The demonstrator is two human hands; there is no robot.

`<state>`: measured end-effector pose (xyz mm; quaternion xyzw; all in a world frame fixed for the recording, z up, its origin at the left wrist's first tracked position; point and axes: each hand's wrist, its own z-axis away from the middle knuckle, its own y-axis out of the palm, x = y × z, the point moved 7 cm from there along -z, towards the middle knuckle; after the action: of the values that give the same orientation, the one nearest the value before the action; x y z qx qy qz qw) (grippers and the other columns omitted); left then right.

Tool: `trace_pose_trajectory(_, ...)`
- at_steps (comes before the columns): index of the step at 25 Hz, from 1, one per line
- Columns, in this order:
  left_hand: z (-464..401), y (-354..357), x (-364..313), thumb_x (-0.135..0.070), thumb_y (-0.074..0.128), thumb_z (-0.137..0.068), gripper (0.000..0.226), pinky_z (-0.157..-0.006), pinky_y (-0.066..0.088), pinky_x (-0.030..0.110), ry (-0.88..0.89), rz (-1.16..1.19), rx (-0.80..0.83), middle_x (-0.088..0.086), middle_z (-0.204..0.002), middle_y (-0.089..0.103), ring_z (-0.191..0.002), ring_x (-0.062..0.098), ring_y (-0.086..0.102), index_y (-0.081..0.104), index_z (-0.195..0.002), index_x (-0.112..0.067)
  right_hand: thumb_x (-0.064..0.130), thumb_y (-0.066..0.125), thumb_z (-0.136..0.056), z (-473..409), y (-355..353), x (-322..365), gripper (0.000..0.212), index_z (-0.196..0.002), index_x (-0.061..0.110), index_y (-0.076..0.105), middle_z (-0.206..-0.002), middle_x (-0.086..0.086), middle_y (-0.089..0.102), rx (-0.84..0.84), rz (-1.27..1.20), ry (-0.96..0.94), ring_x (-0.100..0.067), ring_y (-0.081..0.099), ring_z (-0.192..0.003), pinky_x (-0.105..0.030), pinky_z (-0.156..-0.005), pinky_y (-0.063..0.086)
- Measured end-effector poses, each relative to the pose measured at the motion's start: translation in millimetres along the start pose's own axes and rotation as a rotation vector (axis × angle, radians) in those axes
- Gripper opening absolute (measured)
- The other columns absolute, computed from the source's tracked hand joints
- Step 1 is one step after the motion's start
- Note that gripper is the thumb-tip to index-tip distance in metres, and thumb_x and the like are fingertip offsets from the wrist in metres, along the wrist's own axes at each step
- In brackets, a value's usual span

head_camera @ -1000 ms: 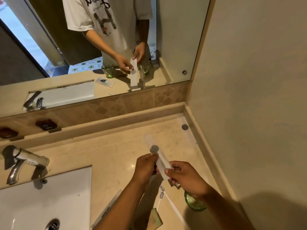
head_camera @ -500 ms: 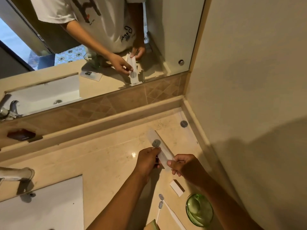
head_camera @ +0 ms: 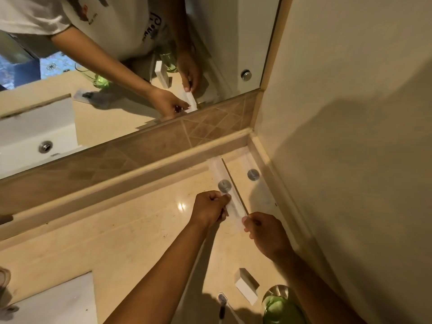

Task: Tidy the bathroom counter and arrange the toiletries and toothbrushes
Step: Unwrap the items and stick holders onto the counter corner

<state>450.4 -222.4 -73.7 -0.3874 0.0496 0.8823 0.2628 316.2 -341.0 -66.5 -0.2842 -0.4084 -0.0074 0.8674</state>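
Note:
A long white wrapped toothbrush packet with a round grey sticker lies on the beige counter, its far end against the back ledge. My left hand pinches the packet's left side near the sticker. My right hand grips its near end. Close to the front edge a toothbrush lies on the counter, partly under my left arm. A small white box rests beside a green glass tumbler.
A white sink is set in the counter at lower left. A round metal stud sits in the corner by the right wall. The mirror above the tiled ledge reflects a person, hands and a second green glass.
Both hands have carried the packet away from me toward the back corner and laid it flat on the counter. The view has shifted right, so the faucet is out of sight.

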Motion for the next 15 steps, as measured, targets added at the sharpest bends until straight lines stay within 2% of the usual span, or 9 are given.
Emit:
trace_pose_trajectory(4,-25.3,3.1,-1.6,-0.016,0.073,-0.09,0.031,-0.054,0.048,0.03,0.072,-0.156,-0.027,0.017,-0.053,0.062,-0.039,0.021,0.052,0.068,-0.065,0.001,0.037,0.054,-0.1,-10.1,0.6,-0.1,0.037,-0.066,0.023,0.055,-0.056,0.009,0.054,-0.114,0.16,-0.029,-0.002,0.053,-0.052,-0.006,-0.054,0.039)
trace_pose_trajectory(7,-38.9,3.9,-3.9,-0.024,0.075,-0.087,0.033,-0.065,0.055,0.03,0.143,-0.342,-0.069,0.008,-0.056,0.07,-0.053,0.02,0.066,0.07,-0.06,-0.005,0.042,0.055,-0.099,-15.5,2.9,-2.4,0.033,-0.071,0.026,0.061,-0.059,0.013,0.058,-0.158,0.22,-0.016,-0.001,0.058,-0.055,-0.005,-0.055,0.035)
trace_pose_trajectory(10,-46.5,6.7,-5.4,-0.029,0.076,-0.086,0.032,-0.069,0.057,0.034,0.203,-0.439,-0.076,0.005,-0.06,0.071,-0.06,0.02,0.068,0.07,-0.063,-0.009,0.05,0.051,-0.098,-19.9,1.7,-8.3,0.042,-0.066,0.025,0.061,-0.057,0.011,0.06,-0.205,0.287,0.006,-0.002,0.059,-0.053,-0.007,-0.056,0.034)
trace_pose_trajectory(13,-41.6,1.9,-6.0,-0.042,0.072,-0.085,0.032,-0.062,0.056,0.039,0.305,-0.657,-0.185,-0.002,-0.064,0.064,-0.061,0.017,0.061,0.06,-0.069,-0.018,0.062,0.038,-0.097,-25.2,1.6,-18.9,0.051,-0.076,0.024,0.064,-0.066,0.009,0.066,-0.208,0.5,0.071,-0.003,0.062,-0.058,-0.013,-0.059,0.048)
trace_pose_trajectory(15,-30.6,0.0,-12.9,-0.044,0.067,-0.087,0.026,-0.061,0.052,0.036,0.487,-0.839,-0.281,-0.006,-0.083,0.059,-0.074,0.014,0.055,0.055,-0.08,-0.022,0.061,0.041,-0.097,-26.6,1.0,-16.4,0.041,-0.093,0.027,0.063,-0.084,0.009,0.068,-0.257,0.59,0.018,-0.004,0.065,-0.072,-0.02,-0.069,0.057)
